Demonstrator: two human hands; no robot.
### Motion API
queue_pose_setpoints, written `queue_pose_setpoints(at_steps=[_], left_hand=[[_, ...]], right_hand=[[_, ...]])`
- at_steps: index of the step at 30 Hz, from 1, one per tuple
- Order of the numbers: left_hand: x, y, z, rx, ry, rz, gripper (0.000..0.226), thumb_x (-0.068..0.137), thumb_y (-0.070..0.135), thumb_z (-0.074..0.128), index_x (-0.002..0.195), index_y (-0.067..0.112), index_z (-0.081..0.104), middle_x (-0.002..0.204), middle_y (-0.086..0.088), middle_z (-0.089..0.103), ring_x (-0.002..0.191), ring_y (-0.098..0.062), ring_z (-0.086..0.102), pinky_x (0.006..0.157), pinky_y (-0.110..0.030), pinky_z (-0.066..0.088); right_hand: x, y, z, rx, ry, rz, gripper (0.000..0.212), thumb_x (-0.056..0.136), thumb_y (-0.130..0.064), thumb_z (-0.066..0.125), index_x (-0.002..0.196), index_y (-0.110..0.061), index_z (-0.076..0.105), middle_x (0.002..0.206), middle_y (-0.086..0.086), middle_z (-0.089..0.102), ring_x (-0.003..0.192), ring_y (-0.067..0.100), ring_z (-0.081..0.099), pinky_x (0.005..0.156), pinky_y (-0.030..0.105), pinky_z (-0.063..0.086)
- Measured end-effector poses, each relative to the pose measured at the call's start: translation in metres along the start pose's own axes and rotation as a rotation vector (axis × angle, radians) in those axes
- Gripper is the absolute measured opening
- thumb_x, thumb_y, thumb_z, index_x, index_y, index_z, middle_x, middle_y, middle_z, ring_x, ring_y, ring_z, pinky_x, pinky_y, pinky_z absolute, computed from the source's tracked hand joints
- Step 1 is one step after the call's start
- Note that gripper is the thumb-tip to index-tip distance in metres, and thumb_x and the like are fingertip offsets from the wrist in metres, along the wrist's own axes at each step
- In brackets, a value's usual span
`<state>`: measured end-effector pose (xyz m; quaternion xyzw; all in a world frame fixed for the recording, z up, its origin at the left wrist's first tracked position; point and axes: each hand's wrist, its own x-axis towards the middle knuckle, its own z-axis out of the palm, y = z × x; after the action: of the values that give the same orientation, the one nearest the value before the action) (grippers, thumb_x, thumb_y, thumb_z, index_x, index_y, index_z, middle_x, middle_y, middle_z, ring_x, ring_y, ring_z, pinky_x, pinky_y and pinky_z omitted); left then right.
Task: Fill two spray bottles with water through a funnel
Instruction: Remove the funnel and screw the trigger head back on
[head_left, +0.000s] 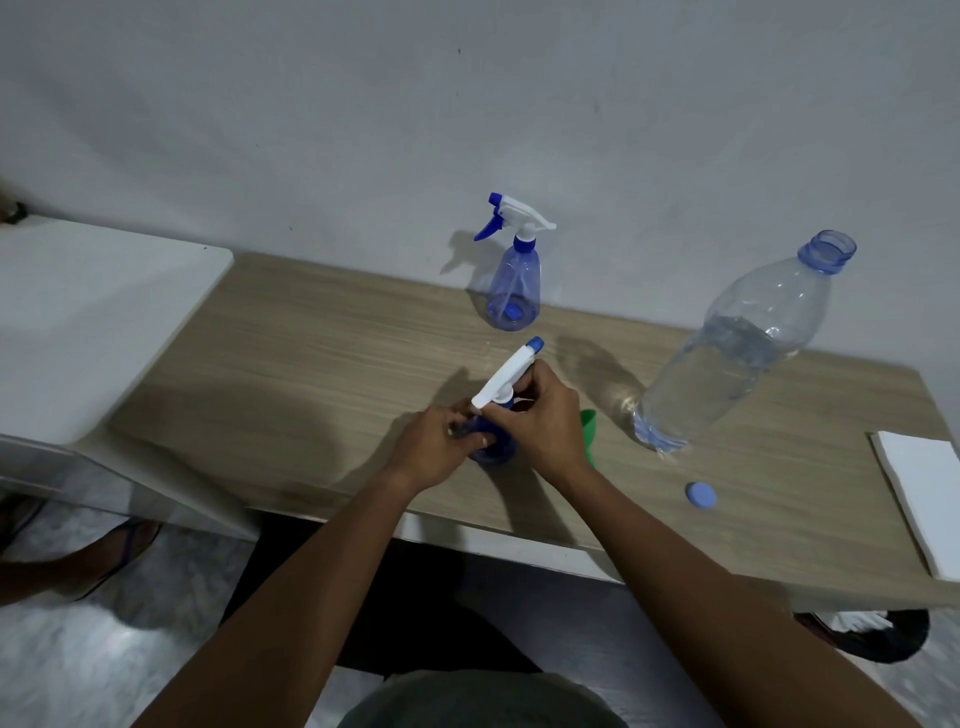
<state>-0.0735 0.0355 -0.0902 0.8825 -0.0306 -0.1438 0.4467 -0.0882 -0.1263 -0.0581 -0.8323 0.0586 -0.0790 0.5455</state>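
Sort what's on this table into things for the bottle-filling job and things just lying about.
For the job: near spray bottle in both hands, far spray bottle, green funnel, open water bottle, its blue cap.

Lying about: white folded paper.

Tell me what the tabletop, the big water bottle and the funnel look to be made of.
Tabletop: wood-look laminate, likely, matte, with even printed-looking grain. Water bottle: thin clear plastic, glossy, blue-tinted at the open neck, with water visible through it. Funnel: opaque green plastic, apparently, smooth; mostly hidden behind the right hand, so less certain.
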Motion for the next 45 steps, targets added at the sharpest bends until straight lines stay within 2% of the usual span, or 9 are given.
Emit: queue_pose_setpoints(at_steps=[3, 9, 16, 19, 23, 30, 35, 40, 45], left_hand=[[0.000, 0.001, -0.001, 0.013, -0.003, 0.021, 0.017, 0.075, 0.031, 0.080, 0.090, 0.023, 0.078, 0.080, 0.001, 0.075, 0.078, -0.016, 0.070, 0.077, -0.040, 0.056], [-0.004, 0.006, -0.004, -0.016, -0.012, 0.065, 0.023, 0.079, 0.027, 0.080, 0.090, 0.044, 0.069, 0.081, 0.008, 0.074, 0.081, -0.010, 0.069, 0.078, -0.030, 0.051], [-0.007, 0.009, -0.007, 0.012, -0.033, 0.074, 0.037, 0.081, 0.031, 0.078, 0.118, 0.036, 0.071, 0.088, 0.009, 0.075, 0.085, -0.008, 0.068, 0.077, -0.025, 0.050], [-0.008, 0.011, -0.008, 0.020, -0.025, 0.071, 0.034, 0.081, 0.028, 0.077, 0.112, 0.039, 0.070, 0.081, 0.013, 0.071, 0.075, 0.001, 0.064, 0.069, -0.017, 0.046], [-0.007, 0.010, -0.006, -0.002, -0.027, 0.057, 0.029, 0.079, 0.029, 0.079, 0.103, 0.043, 0.071, 0.085, 0.006, 0.076, 0.084, -0.011, 0.070, 0.079, -0.032, 0.054], [-0.006, 0.008, -0.005, -0.021, -0.017, 0.072, 0.027, 0.078, 0.032, 0.080, 0.102, 0.042, 0.073, 0.087, 0.006, 0.076, 0.085, -0.014, 0.070, 0.083, -0.038, 0.054], [-0.005, 0.008, -0.004, -0.023, -0.031, 0.075, 0.030, 0.079, 0.028, 0.079, 0.105, 0.042, 0.071, 0.088, 0.004, 0.076, 0.086, -0.015, 0.071, 0.083, -0.040, 0.055], [-0.004, 0.009, -0.004, -0.035, -0.033, 0.063, 0.023, 0.077, 0.028, 0.079, 0.098, 0.038, 0.074, 0.083, -0.001, 0.076, 0.081, -0.018, 0.070, 0.081, -0.045, 0.055], [-0.006, 0.011, -0.006, -0.035, -0.021, 0.059, 0.038, 0.080, 0.022, 0.080, 0.084, 0.056, 0.062, 0.078, 0.014, 0.071, 0.082, -0.008, 0.068, 0.078, -0.030, 0.052]], right_hand=[[-0.002, 0.004, -0.003, 0.043, -0.013, 0.007, 0.041, 0.063, -0.025, 0.093, 0.088, -0.018, 0.061, 0.083, -0.006, 0.074, 0.077, 0.010, 0.072, 0.072, 0.031, 0.059], [0.001, 0.015, -0.021, 0.208, -0.212, -0.016, 0.032, 0.084, 0.001, 0.076, 0.115, -0.007, 0.068, 0.110, 0.007, 0.076, 0.108, 0.019, 0.071, 0.097, 0.036, 0.055], [0.006, 0.010, -0.016, 0.147, -0.209, -0.011, 0.025, 0.082, -0.005, 0.080, 0.105, -0.005, 0.070, 0.101, 0.007, 0.076, 0.098, 0.019, 0.072, 0.090, 0.034, 0.057], [0.005, 0.006, -0.005, 0.102, -0.124, 0.000, 0.032, 0.073, -0.012, 0.087, 0.092, -0.014, 0.062, 0.091, 0.002, 0.073, 0.087, 0.022, 0.072, 0.082, 0.036, 0.059], [0.004, 0.011, -0.005, 0.159, -0.093, 0.050, 0.048, 0.059, -0.024, 0.093, 0.089, -0.010, 0.058, 0.091, 0.007, 0.073, 0.088, 0.028, 0.073, 0.082, 0.043, 0.061], [0.005, 0.013, -0.023, 0.229, -0.251, 0.012, 0.036, 0.084, 0.005, 0.074, 0.118, -0.005, 0.067, 0.111, 0.007, 0.075, 0.108, 0.018, 0.071, 0.096, 0.029, 0.055], [0.008, 0.009, -0.014, 0.117, -0.221, -0.020, 0.024, 0.081, -0.003, 0.079, 0.101, -0.012, 0.070, 0.099, 0.004, 0.075, 0.096, 0.019, 0.072, 0.086, 0.030, 0.056], [0.005, 0.003, 0.003, 0.094, -0.045, 0.056, 0.041, 0.066, -0.011, 0.091, 0.079, -0.024, 0.054, 0.083, -0.005, 0.070, 0.081, 0.018, 0.072, 0.073, 0.028, 0.058], [0.007, 0.012, -0.007, 0.159, -0.135, 0.043, 0.041, 0.066, -0.009, 0.091, 0.088, -0.014, 0.057, 0.089, 0.001, 0.071, 0.082, 0.015, 0.071, 0.076, 0.029, 0.058]])
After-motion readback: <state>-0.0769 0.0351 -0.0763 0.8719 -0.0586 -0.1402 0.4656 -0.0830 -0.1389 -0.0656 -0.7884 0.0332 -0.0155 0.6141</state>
